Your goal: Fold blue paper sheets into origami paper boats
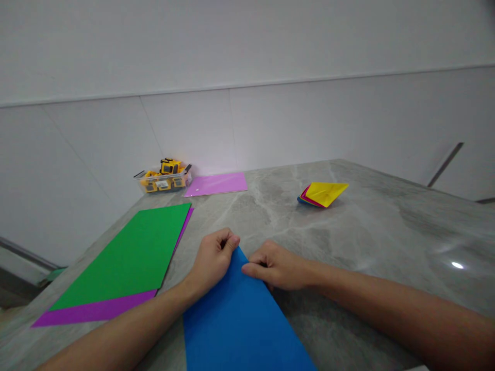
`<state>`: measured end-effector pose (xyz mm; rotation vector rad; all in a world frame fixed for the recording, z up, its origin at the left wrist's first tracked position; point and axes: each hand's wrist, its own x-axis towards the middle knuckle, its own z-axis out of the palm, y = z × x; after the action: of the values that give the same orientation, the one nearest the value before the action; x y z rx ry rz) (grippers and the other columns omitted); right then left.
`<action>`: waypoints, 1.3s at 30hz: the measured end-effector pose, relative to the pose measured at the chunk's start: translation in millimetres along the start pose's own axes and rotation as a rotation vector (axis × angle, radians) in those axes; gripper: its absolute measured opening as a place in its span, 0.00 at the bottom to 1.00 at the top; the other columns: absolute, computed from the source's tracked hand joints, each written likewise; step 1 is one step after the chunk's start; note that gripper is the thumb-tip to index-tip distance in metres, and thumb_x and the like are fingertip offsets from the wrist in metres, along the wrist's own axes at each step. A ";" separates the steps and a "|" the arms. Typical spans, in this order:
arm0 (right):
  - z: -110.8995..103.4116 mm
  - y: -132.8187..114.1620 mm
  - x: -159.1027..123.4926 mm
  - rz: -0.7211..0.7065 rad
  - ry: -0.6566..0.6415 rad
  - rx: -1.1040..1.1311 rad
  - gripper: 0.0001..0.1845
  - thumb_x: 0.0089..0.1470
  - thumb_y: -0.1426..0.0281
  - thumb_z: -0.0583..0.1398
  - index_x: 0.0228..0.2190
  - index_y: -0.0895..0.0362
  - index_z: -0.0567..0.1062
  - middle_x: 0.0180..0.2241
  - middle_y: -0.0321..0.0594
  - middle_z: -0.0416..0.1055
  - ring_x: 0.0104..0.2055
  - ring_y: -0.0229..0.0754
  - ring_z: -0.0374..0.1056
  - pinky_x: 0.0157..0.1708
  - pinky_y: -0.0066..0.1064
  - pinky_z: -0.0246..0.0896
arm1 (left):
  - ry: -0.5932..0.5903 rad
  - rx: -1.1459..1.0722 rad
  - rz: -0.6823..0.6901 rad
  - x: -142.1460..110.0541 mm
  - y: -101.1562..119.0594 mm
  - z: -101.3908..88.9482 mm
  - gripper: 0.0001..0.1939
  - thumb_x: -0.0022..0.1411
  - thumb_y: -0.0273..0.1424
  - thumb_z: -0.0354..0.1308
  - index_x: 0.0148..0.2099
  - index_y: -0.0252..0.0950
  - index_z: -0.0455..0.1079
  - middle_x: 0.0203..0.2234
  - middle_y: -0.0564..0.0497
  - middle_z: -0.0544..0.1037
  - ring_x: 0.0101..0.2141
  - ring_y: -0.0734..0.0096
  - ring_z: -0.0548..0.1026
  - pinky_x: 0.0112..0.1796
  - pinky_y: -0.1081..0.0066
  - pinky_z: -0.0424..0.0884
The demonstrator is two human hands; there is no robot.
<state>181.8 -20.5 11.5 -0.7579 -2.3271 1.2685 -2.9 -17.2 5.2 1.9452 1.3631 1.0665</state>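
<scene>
A sheet of blue paper lies before me on the grey marbled table, running off the bottom of the view. Its far end narrows to a point between my hands. My left hand pinches the left edge near that tip, thumb on top. On the right edge, slightly lower, my right hand grips the paper between thumb and curled fingers. The undersides of both grips are hidden.
Left of my arm, green paper lies over purple paper. Folded paper pieces, yellow on top, rest at the right. Farther back are a clear box of yellow toy vehicles and a pink-purple sheet by the wall.
</scene>
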 end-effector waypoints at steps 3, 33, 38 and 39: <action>-0.4 -3.0 -2.8 0.008 -0.020 -0.003 0.22 0.58 0.65 0.53 0.14 0.58 0.61 0.14 0.31 0.61 0.16 0.29 0.55 0.18 0.22 0.48 | 0.014 0.008 -0.002 3.7 -3.4 -2.3 0.18 0.59 0.40 0.50 0.20 0.37 0.56 0.16 0.58 0.57 0.21 0.75 0.57 0.23 0.73 0.53; 0.4 10.3 -1.7 0.007 0.039 -0.018 0.12 0.48 0.75 0.51 0.15 0.57 0.60 0.15 0.30 0.61 0.17 0.31 0.56 0.19 0.23 0.50 | -0.082 0.167 0.170 -12.2 5.6 5.1 0.16 0.64 0.35 0.50 0.25 0.35 0.63 0.18 0.55 0.68 0.22 0.74 0.66 0.26 0.73 0.57; -1.4 11.7 -3.7 -0.047 0.006 -0.063 0.13 0.46 0.77 0.51 0.14 0.57 0.61 0.13 0.30 0.61 0.15 0.30 0.54 0.17 0.22 0.48 | -0.078 0.221 0.280 -14.1 4.0 5.1 0.15 0.65 0.31 0.50 0.25 0.36 0.61 0.19 0.54 0.69 0.22 0.75 0.66 0.26 0.74 0.58; -1.6 11.5 -4.4 -0.051 -0.004 -0.066 0.13 0.46 0.77 0.51 0.14 0.57 0.62 0.13 0.30 0.62 0.15 0.30 0.55 0.17 0.22 0.48 | -0.073 0.234 0.307 -14.4 3.5 5.0 0.15 0.65 0.31 0.50 0.25 0.36 0.61 0.20 0.54 0.69 0.22 0.75 0.66 0.26 0.74 0.59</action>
<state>189.3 -17.0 2.2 -0.7129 -2.3867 1.1775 0.6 -31.8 0.8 2.3999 1.2210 0.9938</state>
